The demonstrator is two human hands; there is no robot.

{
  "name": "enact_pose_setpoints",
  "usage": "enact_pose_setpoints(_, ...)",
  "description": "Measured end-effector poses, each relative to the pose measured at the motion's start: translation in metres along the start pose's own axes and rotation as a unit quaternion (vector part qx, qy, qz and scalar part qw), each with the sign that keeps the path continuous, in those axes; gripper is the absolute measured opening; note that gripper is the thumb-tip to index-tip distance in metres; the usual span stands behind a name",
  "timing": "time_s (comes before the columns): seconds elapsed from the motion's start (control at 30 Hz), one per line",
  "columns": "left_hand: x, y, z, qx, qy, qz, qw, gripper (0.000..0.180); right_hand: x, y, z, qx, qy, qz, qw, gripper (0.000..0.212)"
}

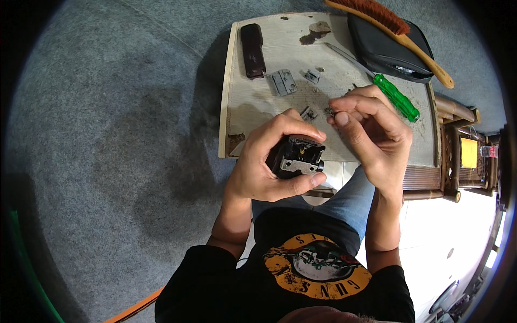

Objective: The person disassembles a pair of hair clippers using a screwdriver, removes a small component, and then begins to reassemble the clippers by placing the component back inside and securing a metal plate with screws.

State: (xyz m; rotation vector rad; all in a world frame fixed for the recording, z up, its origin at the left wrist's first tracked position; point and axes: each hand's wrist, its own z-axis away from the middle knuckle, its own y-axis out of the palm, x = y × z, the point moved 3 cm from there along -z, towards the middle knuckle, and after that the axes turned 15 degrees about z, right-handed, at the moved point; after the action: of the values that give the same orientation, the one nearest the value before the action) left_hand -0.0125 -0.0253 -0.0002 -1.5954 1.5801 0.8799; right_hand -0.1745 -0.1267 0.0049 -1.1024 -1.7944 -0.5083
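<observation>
Fingers (301, 131) around black device (298, 156), screw (329, 112) pinched

green screwdriver (397, 97) | wooden brush (389, 27) | black pouch (383, 49) | dark case (252, 50)

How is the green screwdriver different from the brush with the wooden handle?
The green screwdriver has a see-through green plastic handle and a thin metal shaft; the brush has a long wooden handle and reddish-brown bristles. The screwdriver lies flat on the small table, right by the right hand; the brush rests on top of a black pouch, farther from both hands. The brush looks longer. Both lie slanted at the table's right side, and no hand holds either.
</observation>
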Motion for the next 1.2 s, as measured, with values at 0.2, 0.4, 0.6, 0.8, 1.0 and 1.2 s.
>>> enact_pose_setpoints(0.2, 0.0, 0.0, 0.0, 0.02, 0.035, -0.006, 0.999, 0.055, 0.001, 0.001, 0.001, -0.001, 0.014, 0.007, 1.0, 0.022)
enact_pose_setpoints(0.4, -0.001, 0.001, -0.002, 0.018, 0.044, -0.026, 0.998, 0.054, 0.0, -0.003, 0.0, -0.019, 0.019, 0.006, 1.0, 0.019)
enact_pose_setpoints(0.6, -0.002, 0.003, -0.002, -0.007, 0.079, -0.049, 0.996, 0.05, 0.045, -0.017, 0.017, -0.037, -0.137, 0.2, 0.969, 0.021)
enact_pose_setpoints(0.8, -0.011, 0.023, -0.001, -0.05, 0.108, -0.185, 0.975, 0.055, 0.072, 0.0, 0.038, -0.025, -0.149, 0.287, 0.946, 0.022)
enact_pose_setpoints(1.0, -0.011, 0.033, 0.003, -0.071, 0.148, -0.272, 0.948, 0.049, 0.072, 0.001, 0.049, -0.034, -0.125, 0.31, 0.942, 0.024)
enact_pose_setpoints(1.2, -0.012, 0.032, 0.003, -0.082, 0.117, -0.277, 0.95, 0.062, 0.062, 0.001, 0.049, -0.027, -0.101, 0.268, 0.958, 0.024)
